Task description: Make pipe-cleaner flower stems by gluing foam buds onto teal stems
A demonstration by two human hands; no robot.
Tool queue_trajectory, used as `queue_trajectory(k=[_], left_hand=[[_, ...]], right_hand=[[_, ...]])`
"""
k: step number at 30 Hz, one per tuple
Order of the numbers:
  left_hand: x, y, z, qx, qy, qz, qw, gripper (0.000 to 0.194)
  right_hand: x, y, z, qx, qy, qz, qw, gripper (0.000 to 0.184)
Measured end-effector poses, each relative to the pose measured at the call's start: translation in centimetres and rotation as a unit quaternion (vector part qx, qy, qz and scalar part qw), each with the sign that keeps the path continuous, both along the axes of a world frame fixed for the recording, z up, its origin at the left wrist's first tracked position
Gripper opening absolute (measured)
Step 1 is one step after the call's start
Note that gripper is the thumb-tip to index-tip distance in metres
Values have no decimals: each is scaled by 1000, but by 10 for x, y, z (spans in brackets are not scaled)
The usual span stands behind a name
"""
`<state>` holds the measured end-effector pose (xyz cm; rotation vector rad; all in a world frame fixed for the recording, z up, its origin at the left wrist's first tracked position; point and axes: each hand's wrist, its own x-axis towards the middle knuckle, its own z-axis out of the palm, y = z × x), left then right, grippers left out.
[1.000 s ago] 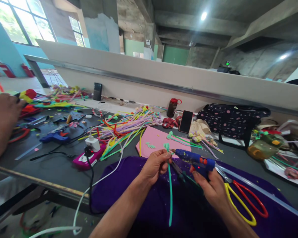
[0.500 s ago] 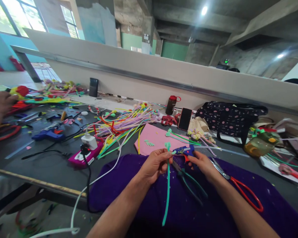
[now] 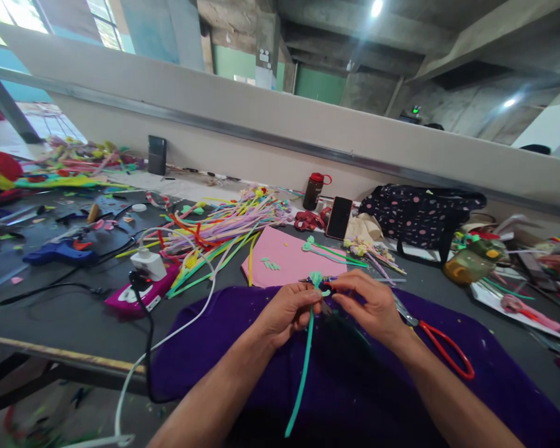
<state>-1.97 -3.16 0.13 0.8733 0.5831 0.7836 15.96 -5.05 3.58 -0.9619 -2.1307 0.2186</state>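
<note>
My left hand [image 3: 292, 311] pinches a green pipe cleaner stem [image 3: 301, 379], whose lower end hangs toward me. At the top of the stem sits a small bunched green head [image 3: 315, 277]. My right hand [image 3: 368, 305] is closed close by, thumb and forefinger at a small pale green piece [image 3: 325, 292] beside the stem. Behind the fingers a blue glue gun [image 3: 327, 283] shows in part, mostly hidden. Pliers [image 3: 350, 326] lie in shadow on the purple cloth [image 3: 228, 330] under my hands. Red-handled scissors [image 3: 448, 351] rest by my right forearm.
A pink sheet [image 3: 284, 249] carries small green leaf shapes. Left of it lie pipe cleaners [image 3: 233, 224], a magenta power strip [image 3: 154, 289] with a white cable, and another blue glue gun [image 3: 60, 249]. A phone [image 3: 339, 217], bottle [image 3: 313, 191] and dark bag [image 3: 420, 214] stand behind.
My right hand has let go of the blue glue gun and moved in to the small pale green piece. My left hand keeps hold of the stem. The view has shifted.
</note>
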Motion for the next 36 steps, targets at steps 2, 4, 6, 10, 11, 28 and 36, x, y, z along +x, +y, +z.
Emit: queue_trajectory(k=[2, 4, 6, 10, 11, 28, 36], left_hand=[[0, 0, -1, -3, -6, -3, 1000, 21], [1, 0, -2, -4, -10, -5, 1000, 20], [1, -1, -2, -4, -13, -7, 1000, 20], [0, -1, -1, -7, -10, -21, 1000, 23], [0, -1, 0, -12, -4, -25, 1000, 23], [3, -1, -4, 61, 167, -71, 982, 21], [3, -3, -5, 80, 181, -75, 977, 23]], right_hand=[[-2, 2, 0, -9, 4, 30, 999, 16], [-4, 3, 0, -12, 1, 48, 999, 12], [-6, 4, 0, -17, -4, 49, 999, 11], [-5, 4, 0, -32, -7, 37, 999, 9], [-3, 4, 2, -37, -7, 34, 999, 9], [19, 12, 18, -45, -123, 70, 989, 13], [16, 12, 20, -20, -198, 78, 977, 18]])
